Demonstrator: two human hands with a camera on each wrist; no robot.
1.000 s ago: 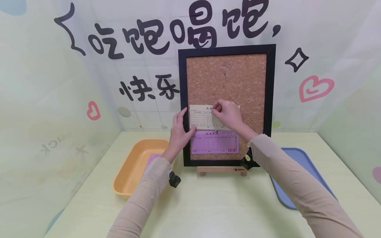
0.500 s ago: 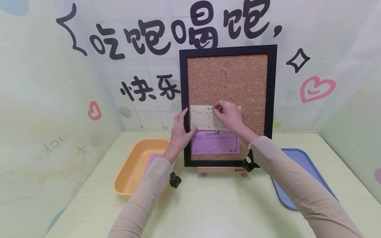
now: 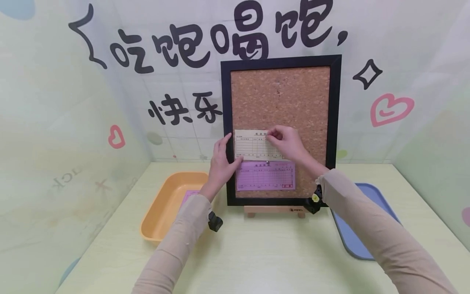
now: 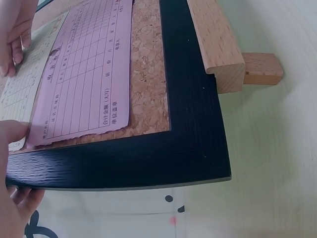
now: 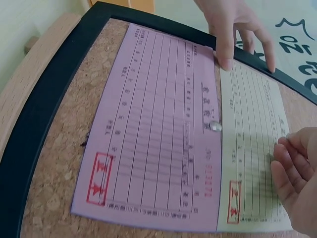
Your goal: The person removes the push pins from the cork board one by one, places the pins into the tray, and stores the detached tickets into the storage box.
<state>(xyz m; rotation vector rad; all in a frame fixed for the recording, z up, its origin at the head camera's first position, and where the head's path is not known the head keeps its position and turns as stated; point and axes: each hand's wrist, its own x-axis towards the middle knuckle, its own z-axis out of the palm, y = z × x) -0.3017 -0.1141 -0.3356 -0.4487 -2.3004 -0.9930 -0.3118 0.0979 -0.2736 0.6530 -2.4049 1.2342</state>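
A black-framed corkboard (image 3: 280,96) leans upright on a wooden stand (image 3: 273,209). My left hand (image 3: 221,169) grips its left frame edge, with fingers behind and the thumb over the lower left corner of a pale yellow receipt (image 3: 251,145). Below lies a pink receipt (image 3: 264,177), where a clear push pin (image 5: 215,126) sits at the top edge. My right hand (image 3: 290,143) is at the yellow receipt's upper edge, thumb and curled fingertips close together. The right wrist view (image 5: 302,173) does not show whether anything small is between those fingertips.
An orange tray (image 3: 148,222) with pink paper (image 3: 189,198) in it stands on the table at the left, partly behind the left forearm. At the right lies a blue tray (image 3: 354,241), partly covered by the right sleeve. A printed wall (image 3: 176,143) rises behind the board.
My right hand has shifted slightly to the right along the yellow receipt's upper edge, uncovering more of its printed heading. The left hand and both receipts stay in place.
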